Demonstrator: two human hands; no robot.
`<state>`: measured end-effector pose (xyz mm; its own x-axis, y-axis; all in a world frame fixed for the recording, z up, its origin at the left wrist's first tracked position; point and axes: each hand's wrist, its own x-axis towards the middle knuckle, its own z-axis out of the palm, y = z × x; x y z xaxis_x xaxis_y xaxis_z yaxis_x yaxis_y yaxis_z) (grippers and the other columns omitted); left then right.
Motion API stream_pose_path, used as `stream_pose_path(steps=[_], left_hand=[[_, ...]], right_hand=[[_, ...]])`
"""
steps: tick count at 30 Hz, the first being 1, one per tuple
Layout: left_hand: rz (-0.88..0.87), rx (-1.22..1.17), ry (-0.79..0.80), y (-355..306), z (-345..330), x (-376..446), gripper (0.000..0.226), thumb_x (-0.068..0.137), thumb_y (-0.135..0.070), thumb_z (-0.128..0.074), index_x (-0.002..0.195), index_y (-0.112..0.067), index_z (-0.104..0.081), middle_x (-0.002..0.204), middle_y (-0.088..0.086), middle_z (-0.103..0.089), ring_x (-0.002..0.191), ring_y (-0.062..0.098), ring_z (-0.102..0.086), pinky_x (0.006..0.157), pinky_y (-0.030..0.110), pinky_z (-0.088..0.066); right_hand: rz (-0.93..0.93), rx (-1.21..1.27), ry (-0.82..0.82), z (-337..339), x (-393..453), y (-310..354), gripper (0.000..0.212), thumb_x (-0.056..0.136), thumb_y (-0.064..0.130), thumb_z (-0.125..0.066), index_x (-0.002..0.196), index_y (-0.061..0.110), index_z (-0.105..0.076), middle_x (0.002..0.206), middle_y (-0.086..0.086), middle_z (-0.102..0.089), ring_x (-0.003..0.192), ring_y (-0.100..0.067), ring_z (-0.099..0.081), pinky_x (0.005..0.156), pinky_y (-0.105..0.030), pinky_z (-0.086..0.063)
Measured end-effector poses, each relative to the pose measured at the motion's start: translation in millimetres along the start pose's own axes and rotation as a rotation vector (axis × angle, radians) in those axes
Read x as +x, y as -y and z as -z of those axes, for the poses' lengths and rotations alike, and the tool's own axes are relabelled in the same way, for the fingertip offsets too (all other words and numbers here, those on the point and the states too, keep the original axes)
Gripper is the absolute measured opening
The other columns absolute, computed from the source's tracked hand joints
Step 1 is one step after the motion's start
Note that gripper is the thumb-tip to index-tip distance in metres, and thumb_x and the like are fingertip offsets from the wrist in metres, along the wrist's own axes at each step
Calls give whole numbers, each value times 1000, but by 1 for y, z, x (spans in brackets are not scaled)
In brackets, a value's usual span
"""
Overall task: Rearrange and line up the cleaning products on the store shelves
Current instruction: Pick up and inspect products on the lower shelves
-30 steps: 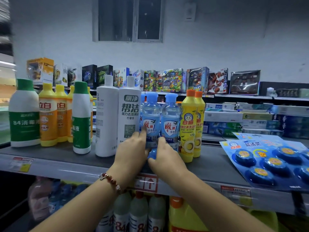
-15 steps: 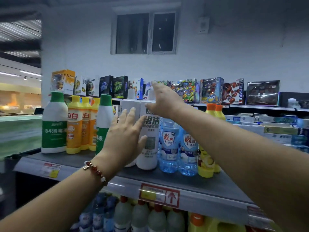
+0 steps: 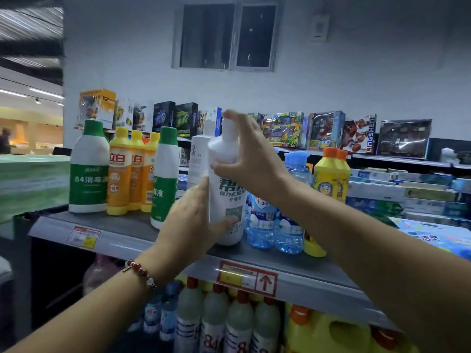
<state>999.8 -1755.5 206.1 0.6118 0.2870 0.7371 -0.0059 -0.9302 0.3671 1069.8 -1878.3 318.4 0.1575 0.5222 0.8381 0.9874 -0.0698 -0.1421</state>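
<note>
A tall white cleaner bottle [image 3: 224, 197] stands near the front of the grey shelf [image 3: 122, 230]. My left hand [image 3: 193, 222] grips its lower body, thumb across the label. My right hand [image 3: 248, 156] holds its shoulder and neck from the right. A second white bottle [image 3: 198, 159] stands just behind it. To the left are a green-capped white bottle [image 3: 164, 179], three yellow dish-soap bottles [image 3: 132, 171] and a larger green-capped disinfectant bottle [image 3: 88, 169]. To the right stand clear blue bottles [image 3: 275, 225] and yellow orange-capped bottles [image 3: 330, 174].
Blue blister packs [image 3: 438, 235] lie at the shelf's right end. Toy boxes [image 3: 288, 129] line a higher shelf behind. The lower shelf holds white red-capped bottles [image 3: 226, 324] and yellow jugs [image 3: 328, 332]. Price tags [image 3: 247, 278] hang on the shelf edge.
Both hands left the blue bottles and went to the white bottles. My left hand went from a flat touch to a grip on the front white bottle; my right hand dropped onto its shoulder.
</note>
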Motion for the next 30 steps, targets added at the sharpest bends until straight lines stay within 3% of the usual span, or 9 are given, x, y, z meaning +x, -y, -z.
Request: stream_pose_path(steps=[3,8,13,16,18,21,24,27,30], left_hand=[[63,-479,-21,-14,-3,-3,96,75,-46,-80,144,-33,-15,132,-1,-58,116,20,-62,94,50,-55],[-3,-788,-209,-44,18,-11,75,74,-10,-86,130,-12,-35,112,-5,-64,103,5,-66,84,21,-56],[50,-1090,-95,-52,21,-76,41,84,-25,-71,122,-23,-56,114,0,-72,107,18,-69,83,31,-58],[370,-1449,21,-52,3,-141,67,81,-47,-69,137,-14,-52,120,16,-71,108,33,-70,81,40,-59],[599,-1528,79,-56,-10,-184,85,75,-63,-74,142,-17,-49,126,18,-68,112,36,-68,84,46,-59],[840,-1416,35,-54,-33,-237,80,68,-70,-63,134,-26,-56,119,5,-74,108,27,-71,84,41,-61],[1023,-1268,38,-36,-60,-278,83,67,-75,-66,131,-23,-58,117,1,-74,108,21,-71,87,37,-59],[1333,-1352,-2,-23,-79,-313,101,53,-78,-76,131,-16,-61,117,10,-74,107,26,-71,92,46,-56],[1548,-1487,-11,-19,-95,-341,84,64,-68,-64,123,-8,-65,106,17,-75,95,31,-72,88,48,-57]], right_hand=[[144,4,-63,14,-9,28,82,73,18,-81,145,12,-42,132,-11,-53,101,-20,-56,72,-22,-50],[337,30,-69,37,-16,63,94,77,36,-80,151,7,-30,134,-10,-52,109,-15,-58,84,-29,-56],[-302,399,388,38,-79,32,89,77,55,-72,152,33,-28,135,4,-56,114,-6,-64,97,-38,-56],[-571,828,730,9,-176,28,81,75,37,-73,147,34,-37,135,-1,-62,118,-23,-65,99,-49,-54],[-653,1047,760,-8,-232,39,75,80,22,-72,146,37,-39,139,0,-60,124,-24,-61,100,-44,-53],[-789,1160,772,-26,-293,46,65,85,17,-69,142,39,-46,137,7,-62,122,-18,-62,93,-32,-54],[-999,1144,792,-47,-345,43,64,81,20,-71,140,29,-48,132,-1,-66,116,-25,-66,93,-43,-56],[-1141,1086,824,-65,-387,43,60,77,16,-69,134,29,-52,121,3,-71,107,-19,-70,81,-32,-58],[-1238,1083,884,-77,-418,48,58,78,15,-69,132,30,-55,121,0,-71,108,-20,-70,83,-32,-57]])
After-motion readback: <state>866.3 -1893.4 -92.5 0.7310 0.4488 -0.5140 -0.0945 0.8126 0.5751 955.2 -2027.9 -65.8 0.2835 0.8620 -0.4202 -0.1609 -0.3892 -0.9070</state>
